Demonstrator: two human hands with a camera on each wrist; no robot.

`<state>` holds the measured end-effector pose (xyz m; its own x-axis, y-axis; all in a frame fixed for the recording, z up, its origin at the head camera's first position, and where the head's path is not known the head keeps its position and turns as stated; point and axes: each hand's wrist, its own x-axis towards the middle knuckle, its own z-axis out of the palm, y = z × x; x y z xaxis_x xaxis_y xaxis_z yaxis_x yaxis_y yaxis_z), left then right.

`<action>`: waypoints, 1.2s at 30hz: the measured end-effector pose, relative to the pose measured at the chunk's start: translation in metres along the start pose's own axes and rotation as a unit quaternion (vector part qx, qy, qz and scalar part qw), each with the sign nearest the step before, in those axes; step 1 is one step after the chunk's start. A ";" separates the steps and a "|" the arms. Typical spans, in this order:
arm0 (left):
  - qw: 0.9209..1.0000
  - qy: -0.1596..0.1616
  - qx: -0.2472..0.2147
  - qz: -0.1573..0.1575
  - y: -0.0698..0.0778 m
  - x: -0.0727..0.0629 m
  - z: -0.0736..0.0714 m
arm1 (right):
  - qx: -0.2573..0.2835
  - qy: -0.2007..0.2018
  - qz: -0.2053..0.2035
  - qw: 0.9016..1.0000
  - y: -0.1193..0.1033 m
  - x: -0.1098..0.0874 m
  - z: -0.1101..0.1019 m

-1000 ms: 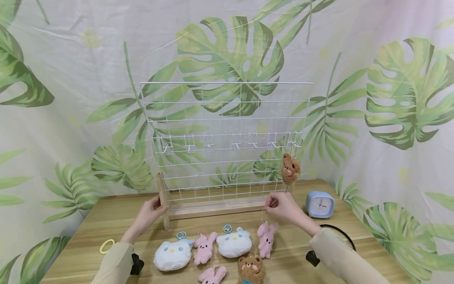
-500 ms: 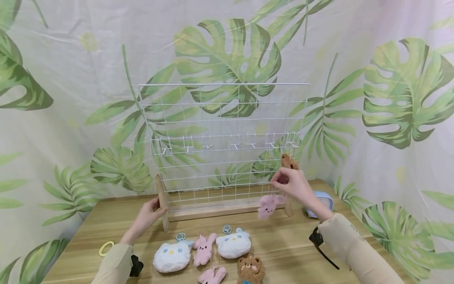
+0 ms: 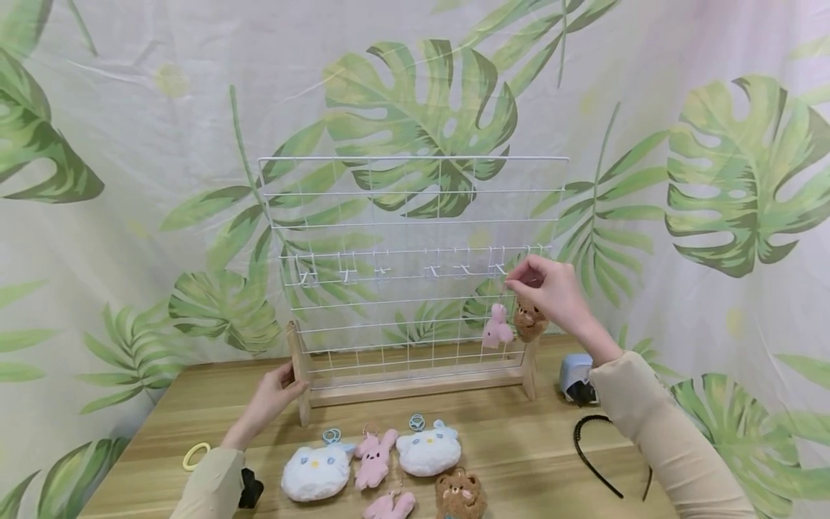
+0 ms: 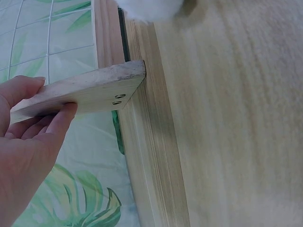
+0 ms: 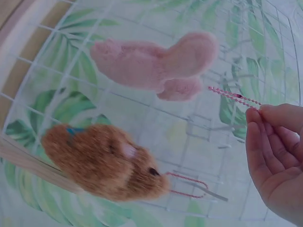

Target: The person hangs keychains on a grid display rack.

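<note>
Presently, left hand point(image 3: 275, 395) pinches wooden upright point(image 4: 102, 87); right hand point(image 3: 551, 288) pinches chain point(image 5: 238, 96) of pink bunny point(image 5: 142, 66), toward right edge of wire grid point(image 3: 415, 157). Judged step: hanging; next calls for slipping chain over nearby hook point(image 3: 498, 269), contact unclear.

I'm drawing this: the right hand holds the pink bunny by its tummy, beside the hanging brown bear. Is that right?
Not its tummy: the right wrist view shows the right hand holding the pink bunny by its beaded chain, beside the hanging brown bear.
</note>
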<state>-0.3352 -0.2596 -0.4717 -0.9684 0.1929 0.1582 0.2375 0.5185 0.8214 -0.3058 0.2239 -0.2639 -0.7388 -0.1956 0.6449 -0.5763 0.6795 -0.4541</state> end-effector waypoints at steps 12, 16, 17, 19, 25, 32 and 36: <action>1.000 0.000 0.000 0.003 0.001 0.002 -0.001 | -0.025 0.005 0.004 1.000 0.011 0.024 -0.009; 1.000 0.002 0.000 0.003 0.000 0.002 -0.001 | -0.040 -0.004 0.011 0.999 0.015 0.029 -0.006; 1.000 0.002 0.001 0.003 0.000 0.002 0.000 | -0.043 -0.008 0.014 0.999 0.016 0.030 -0.005; 1.000 0.003 0.000 0.004 -0.001 0.002 0.000 | -0.044 -0.016 0.022 0.999 0.017 0.032 -0.003; 1.000 0.008 -0.001 0.003 -0.003 0.002 0.001 | -0.043 -0.039 0.039 0.998 0.020 0.038 0.000; 1.000 0.009 -0.002 0.001 -0.003 0.002 0.001 | -0.046 -0.041 0.044 0.997 0.018 0.039 -0.001; 1.000 0.008 -0.001 -0.001 -0.002 0.002 0.001 | -0.043 -0.028 0.025 0.998 0.014 0.035 -0.005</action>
<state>-0.3379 -0.2596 -0.4739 -0.9701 0.1781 0.1646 0.2346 0.5172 0.8231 -0.3382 0.2294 -0.2443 -0.7863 -0.1973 0.5855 -0.5069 0.7478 -0.4288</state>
